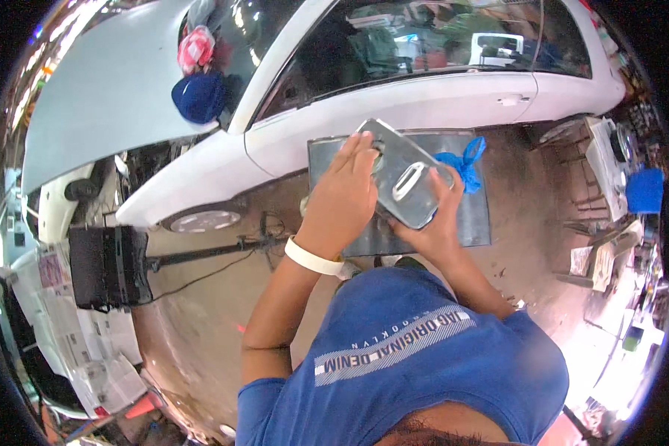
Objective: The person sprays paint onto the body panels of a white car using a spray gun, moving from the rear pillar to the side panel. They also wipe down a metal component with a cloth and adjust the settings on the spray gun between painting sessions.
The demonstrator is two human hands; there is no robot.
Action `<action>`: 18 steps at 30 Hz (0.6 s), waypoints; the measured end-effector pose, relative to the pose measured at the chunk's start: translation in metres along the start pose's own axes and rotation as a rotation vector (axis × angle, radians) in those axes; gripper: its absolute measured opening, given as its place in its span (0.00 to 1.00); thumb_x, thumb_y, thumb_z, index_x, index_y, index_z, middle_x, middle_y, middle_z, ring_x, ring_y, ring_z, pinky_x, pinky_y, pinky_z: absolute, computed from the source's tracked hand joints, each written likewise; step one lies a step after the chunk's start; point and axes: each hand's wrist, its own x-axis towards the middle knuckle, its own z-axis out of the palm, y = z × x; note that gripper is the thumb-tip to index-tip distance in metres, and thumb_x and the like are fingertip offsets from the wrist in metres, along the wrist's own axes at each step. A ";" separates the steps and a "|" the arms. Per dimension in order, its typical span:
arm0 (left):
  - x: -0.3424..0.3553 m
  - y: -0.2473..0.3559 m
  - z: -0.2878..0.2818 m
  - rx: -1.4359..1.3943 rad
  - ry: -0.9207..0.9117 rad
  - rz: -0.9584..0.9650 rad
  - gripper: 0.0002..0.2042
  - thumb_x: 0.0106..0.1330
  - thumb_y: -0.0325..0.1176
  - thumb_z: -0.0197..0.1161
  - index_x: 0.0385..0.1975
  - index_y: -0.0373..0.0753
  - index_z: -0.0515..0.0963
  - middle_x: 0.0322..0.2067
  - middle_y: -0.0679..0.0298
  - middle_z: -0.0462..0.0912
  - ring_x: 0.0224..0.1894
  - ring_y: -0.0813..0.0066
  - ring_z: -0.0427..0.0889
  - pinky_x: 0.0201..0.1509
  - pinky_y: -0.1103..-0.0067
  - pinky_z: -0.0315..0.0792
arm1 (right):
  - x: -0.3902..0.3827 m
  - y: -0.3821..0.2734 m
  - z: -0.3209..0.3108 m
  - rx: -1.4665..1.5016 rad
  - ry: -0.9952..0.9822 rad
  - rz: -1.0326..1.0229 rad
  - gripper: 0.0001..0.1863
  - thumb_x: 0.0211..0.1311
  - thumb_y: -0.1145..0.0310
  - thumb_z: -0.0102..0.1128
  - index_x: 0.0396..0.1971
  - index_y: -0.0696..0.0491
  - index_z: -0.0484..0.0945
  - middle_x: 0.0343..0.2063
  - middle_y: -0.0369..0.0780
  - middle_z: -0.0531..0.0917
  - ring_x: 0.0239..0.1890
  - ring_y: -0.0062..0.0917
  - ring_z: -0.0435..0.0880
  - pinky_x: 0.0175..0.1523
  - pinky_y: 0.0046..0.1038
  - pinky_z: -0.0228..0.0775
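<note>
My left hand (pixel 344 189), with a white band on its wrist, has its fingers closed over the upper left end of a rectangular grey can (pixel 400 149) with a pale oval handle; something greenish is partly hidden beneath those fingers. My right hand (pixel 431 223) grips the can's lower right side, thumb along the edge. The can is held tilted above a dark grey rectangular board (pixel 468 223). A crumpled blue plastic bag (pixel 470 167) lies on the board beside it.
A white car (pixel 535 100) stands ahead, red-white cloth (pixel 197 48) and navy cap (pixel 197 97) at its windscreen. At left are a black padded stand (pixel 104 267) and loose panels (pixel 97 357); at right, a cluttered bench (pixel 598 175), blue object (pixel 644 191) and papers (pixel 583 260).
</note>
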 end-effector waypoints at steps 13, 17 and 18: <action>0.003 0.025 -0.008 0.186 0.117 -0.098 0.12 0.62 0.25 0.61 0.46 0.34 0.76 0.47 0.55 0.78 0.47 0.52 0.76 0.52 0.65 0.71 | -0.006 0.011 -0.022 0.071 -0.111 -0.009 0.65 0.32 0.59 0.86 0.73 0.47 0.51 0.68 0.56 0.52 0.72 0.55 0.53 0.70 0.52 0.57; -0.014 0.019 -0.014 -0.078 0.345 -0.421 0.09 0.68 0.26 0.58 0.46 0.33 0.75 0.44 0.57 0.80 0.44 0.63 0.79 0.51 0.71 0.72 | 0.006 0.013 -0.039 0.057 -0.183 -0.073 0.68 0.32 0.54 0.86 0.74 0.50 0.49 0.72 0.56 0.48 0.73 0.55 0.51 0.73 0.51 0.51; -0.019 0.019 -0.015 -0.384 0.418 -0.567 0.09 0.71 0.27 0.56 0.47 0.33 0.74 0.43 0.59 0.80 0.44 0.68 0.79 0.50 0.75 0.73 | 0.010 0.014 -0.044 0.015 -0.197 -0.086 0.68 0.31 0.53 0.86 0.73 0.53 0.49 0.72 0.57 0.48 0.73 0.56 0.51 0.74 0.52 0.49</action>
